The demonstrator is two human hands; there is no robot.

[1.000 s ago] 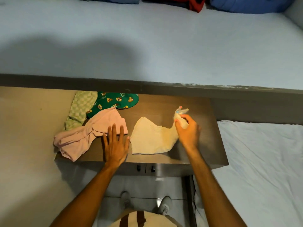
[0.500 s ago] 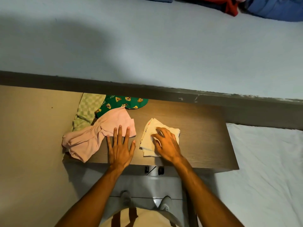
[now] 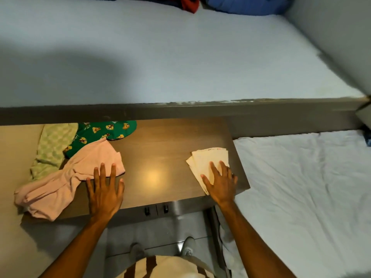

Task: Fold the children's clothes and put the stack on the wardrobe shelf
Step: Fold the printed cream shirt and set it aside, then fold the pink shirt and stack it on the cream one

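A folded cream garment (image 3: 206,159) lies near the right end of the brown tabletop (image 3: 160,149). My right hand (image 3: 220,181) rests flat on its near edge, fingers spread. My left hand (image 3: 104,189) lies flat on the table, its fingertips touching the edge of a crumpled pink garment (image 3: 66,177). Behind the pink one are a green printed garment (image 3: 102,133) and a pale green checked one (image 3: 52,147), both unfolded at the table's left end.
A bed with a white sheet (image 3: 301,187) adjoins the table's right side. A raised light blue mattress (image 3: 160,53) spans behind a grey ledge, with red and blue clothes (image 3: 241,5) at its far edge. My shoes (image 3: 186,247) stand on the floor below.
My right hand folded the cream garment over, then slid the folded piece from the table's middle to its right end. My left hand stayed flat beside the pink garment.
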